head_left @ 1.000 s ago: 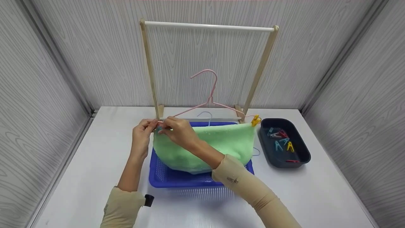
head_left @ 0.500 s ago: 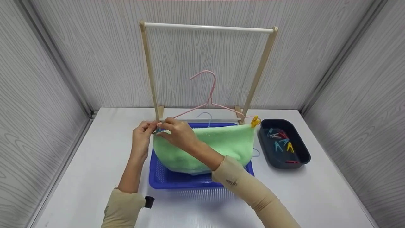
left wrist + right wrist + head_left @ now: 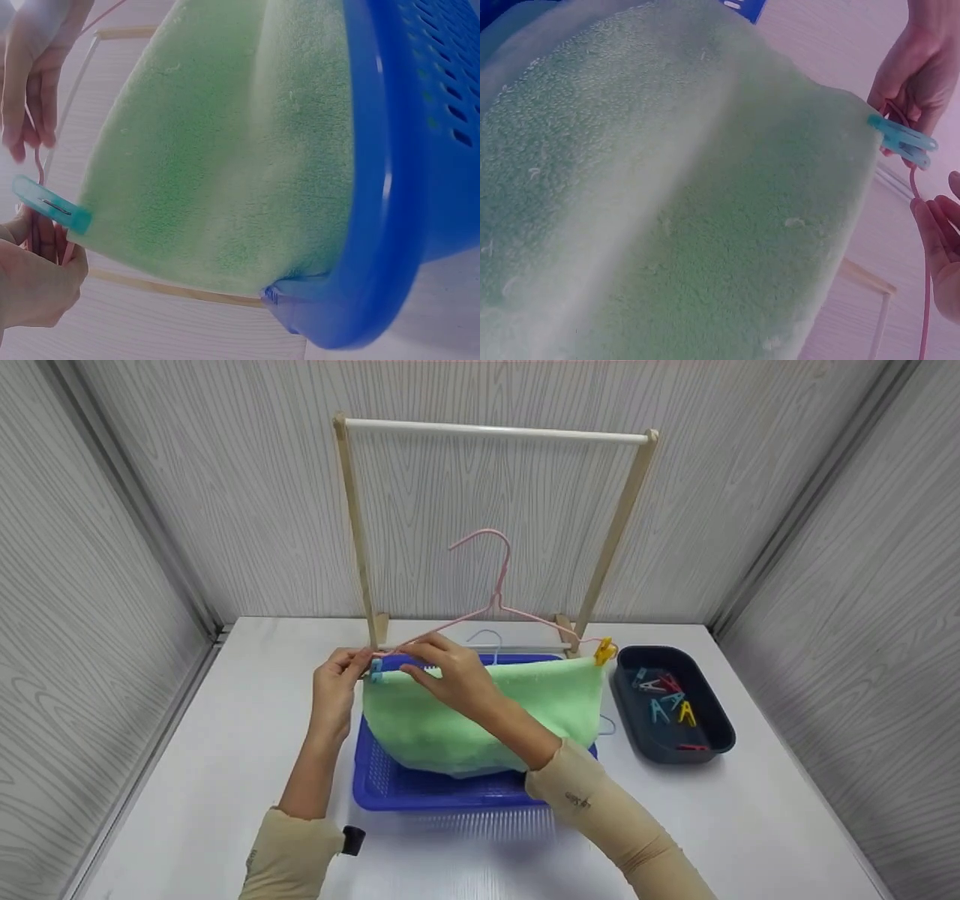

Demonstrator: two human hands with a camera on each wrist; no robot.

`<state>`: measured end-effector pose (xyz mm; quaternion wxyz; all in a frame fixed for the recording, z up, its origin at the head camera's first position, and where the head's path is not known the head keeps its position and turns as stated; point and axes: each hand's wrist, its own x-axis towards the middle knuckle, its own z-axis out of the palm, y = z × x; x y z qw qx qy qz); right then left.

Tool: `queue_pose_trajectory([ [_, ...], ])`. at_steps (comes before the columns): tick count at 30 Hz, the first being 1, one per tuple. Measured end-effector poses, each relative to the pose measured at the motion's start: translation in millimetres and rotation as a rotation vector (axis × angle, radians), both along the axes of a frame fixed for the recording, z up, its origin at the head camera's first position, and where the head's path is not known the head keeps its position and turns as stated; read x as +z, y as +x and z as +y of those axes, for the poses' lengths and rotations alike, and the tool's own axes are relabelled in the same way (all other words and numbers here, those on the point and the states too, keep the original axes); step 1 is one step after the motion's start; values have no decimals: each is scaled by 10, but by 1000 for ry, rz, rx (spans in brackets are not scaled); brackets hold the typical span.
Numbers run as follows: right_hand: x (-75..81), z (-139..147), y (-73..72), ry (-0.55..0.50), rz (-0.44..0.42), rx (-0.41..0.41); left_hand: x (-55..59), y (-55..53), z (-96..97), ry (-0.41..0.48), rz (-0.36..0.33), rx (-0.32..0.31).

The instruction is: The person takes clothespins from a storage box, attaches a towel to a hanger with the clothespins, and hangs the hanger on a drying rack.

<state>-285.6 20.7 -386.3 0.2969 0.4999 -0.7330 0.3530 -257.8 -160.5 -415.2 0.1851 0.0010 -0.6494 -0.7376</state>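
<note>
A green towel [image 3: 480, 720] hangs from the lower edge of a pink clothes hanger [image 3: 501, 577]. A yellow clothespin [image 3: 603, 651] clips its right corner, and a light-blue clothespin [image 3: 52, 204] its left corner. My left hand [image 3: 335, 690] pinches the hanger's left end beside the blue clothespin, thumb against fingers. Just right of that clothespin is my right hand [image 3: 454, 679], thumb and fingers spread apart, off the clothespin. In the right wrist view the fingertips of the right hand [image 3: 939, 236] are right at the hanger wire.
Beneath the towel stands a blue plastic basket [image 3: 450, 799], with a light-blue hanger hook [image 3: 487, 634] showing behind. A dark tray [image 3: 720, 735] at the right holds several clothespins. Behind everything rises a wooden rack with a white rod [image 3: 495, 430].
My right hand has let go of the blue clothespin and shifted to the right, so the clothespin now shows on the towel corner. The left hand has kept its place.
</note>
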Motion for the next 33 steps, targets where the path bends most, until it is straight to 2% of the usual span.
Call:
queue_pose_trajectory([
  [8, 99, 461, 2, -118, -17, -26, -8, -6, 8, 13, 5, 11],
  [12, 127, 721, 13, -159, -59, -86, -4, -2, 6, 9, 4, 7],
  [17, 143, 969, 3, -233, -65, -164, -16, -10, -1, 7, -8, 8],
  [21, 199, 1083, 29, -280, -68, -197, -13, -3, 0, -1, -18, 8],
  [28, 400, 1188, 232, -314, -86, -277, -11, 0, 0, 5, -2, 1],
  [33, 401, 1333, 236, -355, -121, -302, -10, 8, 4, 6, -3, 4],
])
